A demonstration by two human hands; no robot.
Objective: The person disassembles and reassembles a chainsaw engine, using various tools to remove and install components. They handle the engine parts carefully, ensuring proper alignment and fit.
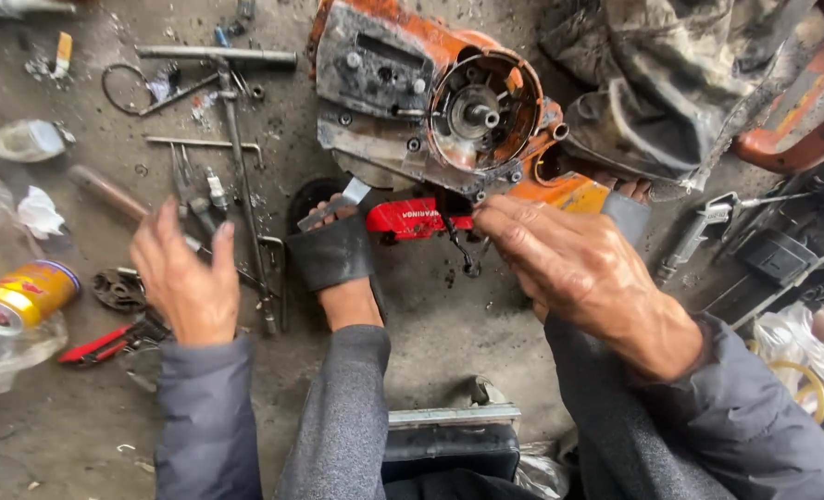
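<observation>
The engine (430, 102), orange and grimy, lies on the floor (449, 324). The right hand (569, 268) pinches a small black part (463, 250) just below it. The left hand (185, 278) hovers spread, well left, over tools (236, 167).

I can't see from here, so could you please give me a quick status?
Left hand open over floor tools. Right hand fingers pinched at small black linkage under orange engine housing. Sandalled foot braces housing.
</observation>
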